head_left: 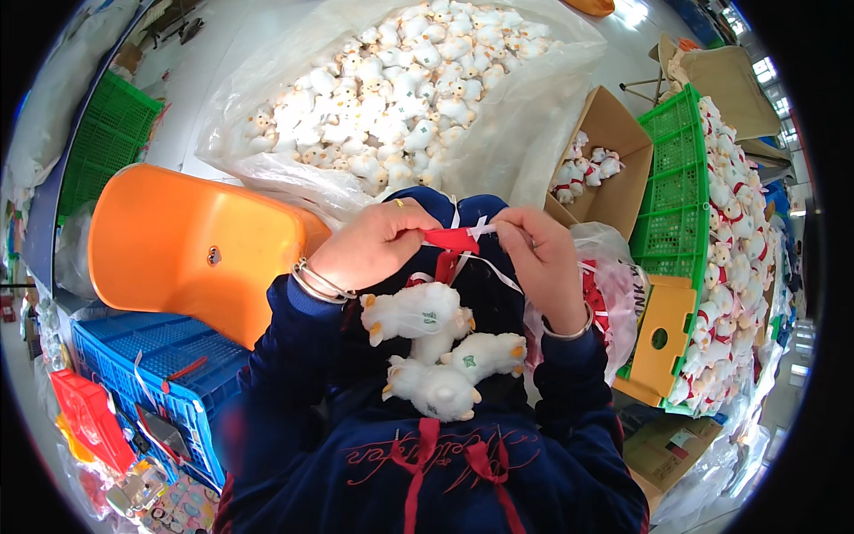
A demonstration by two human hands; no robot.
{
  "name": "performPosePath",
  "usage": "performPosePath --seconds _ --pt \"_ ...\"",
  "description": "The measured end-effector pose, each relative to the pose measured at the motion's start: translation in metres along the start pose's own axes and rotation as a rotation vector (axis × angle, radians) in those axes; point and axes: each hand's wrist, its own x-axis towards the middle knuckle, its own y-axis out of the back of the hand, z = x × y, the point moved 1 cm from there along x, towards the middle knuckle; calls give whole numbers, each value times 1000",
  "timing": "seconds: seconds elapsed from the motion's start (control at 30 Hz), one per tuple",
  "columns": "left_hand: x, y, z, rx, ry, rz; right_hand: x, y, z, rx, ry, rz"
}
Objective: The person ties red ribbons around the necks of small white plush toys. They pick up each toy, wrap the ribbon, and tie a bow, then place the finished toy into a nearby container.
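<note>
Between my hands a small red cloth piece with white ribbon ties (452,238) is stretched out above my knees. My left hand (369,245) pinches its left end between thumb and fingers. At the other end, my right hand (544,262) grips the white ribbon. More red pieces with white ties (449,265) lie just below, on my dark trousers. Several white plush toys (418,310) with orange feet and small green marks rest in my lap, nearer to me than the hands.
A large clear plastic bag (258,89) of white plush toys lies ahead. An orange chair (196,240) and blue crate (133,338) stand left. To the right are a cardboard box (623,133), a pink bag of red pieces (614,294) and a green crate (672,196) beside toys with red neckpieces.
</note>
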Motion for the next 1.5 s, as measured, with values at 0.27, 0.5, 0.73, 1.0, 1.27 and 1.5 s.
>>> performPosePath --seconds 0.27,0.5,0.73,1.0,1.27,1.5 --pt "-1 14 -8 -283 242 346 -39 -79 -52 -309 377 -558" --pt "-4 21 -11 -243 275 328 -24 -109 -11 -491 492 -542" --pt "0 -5 1 331 -89 395 -1 -40 -45 83 361 -575" --pt "-16 -24 18 338 -198 31 -1 2 -40 121 151 -556" --pt "-23 -30 31 216 -228 -164 -14 7 -19 116 165 -595" --pt "-25 -32 42 145 -90 -176 -14 1 -20 80 129 -473"
